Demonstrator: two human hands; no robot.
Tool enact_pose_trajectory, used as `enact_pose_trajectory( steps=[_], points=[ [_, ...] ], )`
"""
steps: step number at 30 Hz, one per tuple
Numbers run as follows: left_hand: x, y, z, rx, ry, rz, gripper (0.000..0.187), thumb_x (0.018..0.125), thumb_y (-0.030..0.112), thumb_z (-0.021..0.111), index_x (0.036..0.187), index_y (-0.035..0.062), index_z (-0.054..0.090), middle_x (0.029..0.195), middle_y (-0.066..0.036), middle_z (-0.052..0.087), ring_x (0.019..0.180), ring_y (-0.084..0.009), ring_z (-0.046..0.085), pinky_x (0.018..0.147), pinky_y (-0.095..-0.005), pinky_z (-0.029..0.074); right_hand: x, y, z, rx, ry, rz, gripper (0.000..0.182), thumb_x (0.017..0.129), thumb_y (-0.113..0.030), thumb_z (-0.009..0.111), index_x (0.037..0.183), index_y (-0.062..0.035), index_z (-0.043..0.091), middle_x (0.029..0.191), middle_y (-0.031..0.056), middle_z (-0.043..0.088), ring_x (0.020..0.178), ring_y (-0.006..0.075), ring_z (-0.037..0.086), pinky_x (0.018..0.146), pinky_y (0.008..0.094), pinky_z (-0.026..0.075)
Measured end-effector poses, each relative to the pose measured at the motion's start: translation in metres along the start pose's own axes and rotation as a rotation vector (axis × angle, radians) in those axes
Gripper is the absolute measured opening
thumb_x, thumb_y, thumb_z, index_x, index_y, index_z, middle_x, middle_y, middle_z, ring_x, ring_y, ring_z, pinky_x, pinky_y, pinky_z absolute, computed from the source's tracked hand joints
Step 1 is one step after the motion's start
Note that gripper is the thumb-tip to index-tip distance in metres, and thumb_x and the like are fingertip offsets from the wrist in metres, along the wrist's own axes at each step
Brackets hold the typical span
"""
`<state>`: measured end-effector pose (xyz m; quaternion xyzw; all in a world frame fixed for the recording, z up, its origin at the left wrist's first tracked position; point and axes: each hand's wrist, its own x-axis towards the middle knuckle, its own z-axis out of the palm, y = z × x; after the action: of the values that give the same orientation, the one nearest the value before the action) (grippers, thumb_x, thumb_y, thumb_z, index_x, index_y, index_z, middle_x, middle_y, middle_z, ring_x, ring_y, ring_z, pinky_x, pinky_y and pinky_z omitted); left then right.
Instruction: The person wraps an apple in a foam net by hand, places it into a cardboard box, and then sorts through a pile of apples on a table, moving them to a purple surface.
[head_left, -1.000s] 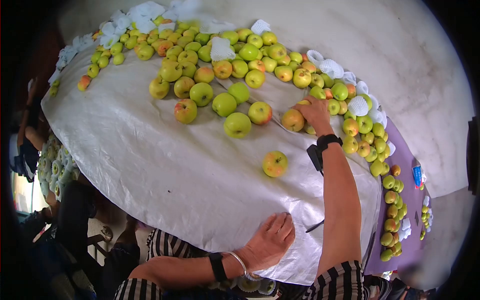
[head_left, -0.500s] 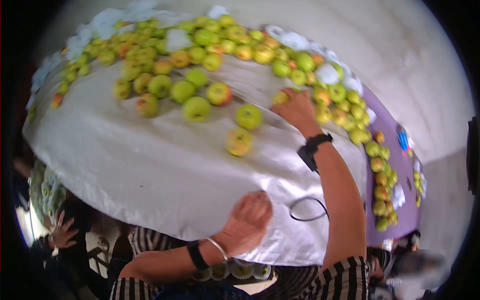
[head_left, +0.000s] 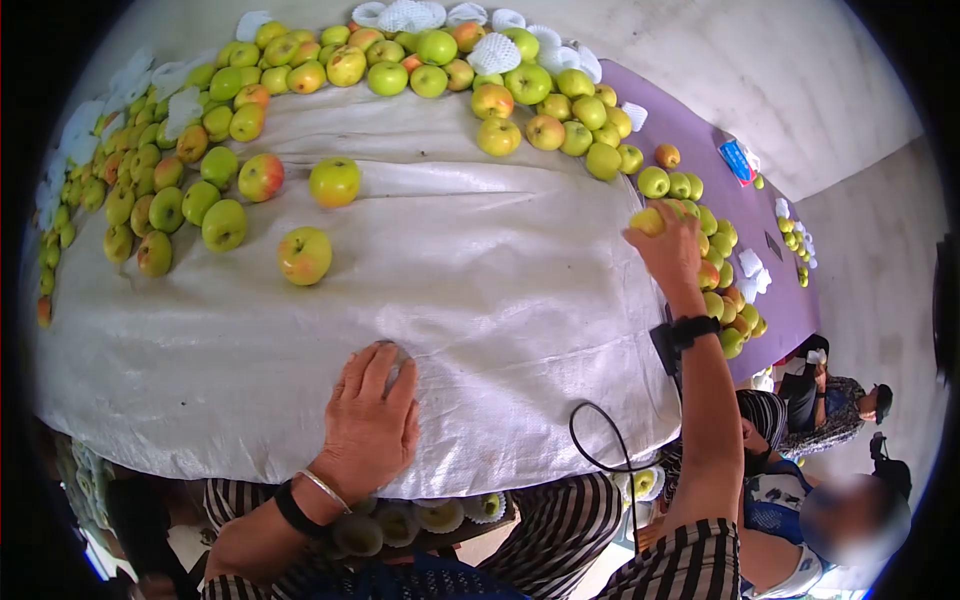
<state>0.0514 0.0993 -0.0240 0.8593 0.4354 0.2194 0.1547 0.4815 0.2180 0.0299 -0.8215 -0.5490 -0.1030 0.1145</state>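
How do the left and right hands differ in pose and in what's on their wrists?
The left hand lies back-up on the white cover; the right hand has its fingers around a yellow-green apple. The left wrist wears a dark band and a silvery bangle; the right wrist wears a boxy dark device and no visible bangle. Both hands are bare, with striped sleeves.

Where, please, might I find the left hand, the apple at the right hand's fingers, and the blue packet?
Left hand [head_left: 370,432]: head view, on the back of the hand.
Apple [head_left: 647,221]: head view, on its yellow skin, by the right hand [head_left: 673,246].
Blue packet [head_left: 735,160]: head view, on its blue face.
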Motion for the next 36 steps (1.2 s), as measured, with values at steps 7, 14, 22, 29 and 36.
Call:
enact_pose_trajectory(
  steps=[7, 14, 22, 29, 36],
  points=[
    [0.0, 0.001, 0.001, 0.019, -0.026, -0.019, 0.052, 0.082, 0.009, 0.068, 0.131, -0.0002, 0.058, 0.14, -0.023, 0.049, 0.131, -0.0456, 0.049, 0.107, -0.0528, 0.046, 0.004, 0.06, 0.017, -0.02, -0.136, 0.173, 0.07, 0.071, -0.043, 0.081, 0.133, -0.0141, 0.067, 0.123, 0.0194, 0.067, 0.123, 0.0371, 0.056, 0.101, 0.0439, 0.051],
    [0.003, 0.001, -0.001, 0.022, -0.049, -0.009, 0.051, 0.082, 0.01, 0.067, 0.13, -0.0014, 0.058, 0.14, -0.025, 0.049, 0.129, -0.0478, 0.05, 0.107, -0.0535, 0.046, 0.047, 0.055, 0.033, -0.137, -0.147, 0.241, 0.065, 0.078, -0.046, 0.07, 0.133, -0.0111, 0.065, 0.123, 0.021, 0.069, 0.126, 0.0404, 0.054, 0.1, 0.0485, 0.051],
    [0.0, -0.001, 0.0, 0.023, -0.032, -0.005, 0.049, 0.081, 0.011, 0.07, 0.128, -0.0003, 0.061, 0.137, -0.024, 0.052, 0.129, -0.0462, 0.051, 0.108, -0.0535, 0.046, 0.077, 0.06, 0.055, -0.24, -0.058, 0.385, 0.076, 0.086, -0.061, 0.063, 0.145, -0.0138, 0.052, 0.145, 0.0329, 0.048, 0.125, 0.0528, 0.056, 0.1, 0.0596, 0.05],
    [0.0, -0.004, -0.004, -0.016, -0.034, -0.02, 0.047, 0.083, 0.014, 0.072, 0.128, 0.001, 0.061, 0.138, -0.022, 0.052, 0.131, -0.0407, 0.051, 0.109, -0.0521, 0.046, 0.109, 0.036, 0.052, -0.432, 0.066, 0.088, 0.076, 0.091, -0.045, 0.069, 0.154, -0.0165, 0.039, 0.15, 0.0248, 0.045, 0.125, 0.0505, 0.057, 0.095, 0.0611, 0.05],
    [-0.005, -0.009, 0.0, -0.02, -0.028, 0.006, 0.052, 0.084, 0.02, 0.071, 0.13, 0.0003, 0.059, 0.14, -0.022, 0.049, 0.135, -0.0395, 0.048, 0.114, -0.0533, 0.04, 0.082, -0.182, 0.047, 0.309, -0.329, -0.502, 0.064, 0.089, -0.034, 0.073, 0.143, -0.0045, 0.055, 0.135, 0.0237, 0.062, 0.126, 0.0386, 0.059, 0.104, 0.0451, 0.049]
  ],
)
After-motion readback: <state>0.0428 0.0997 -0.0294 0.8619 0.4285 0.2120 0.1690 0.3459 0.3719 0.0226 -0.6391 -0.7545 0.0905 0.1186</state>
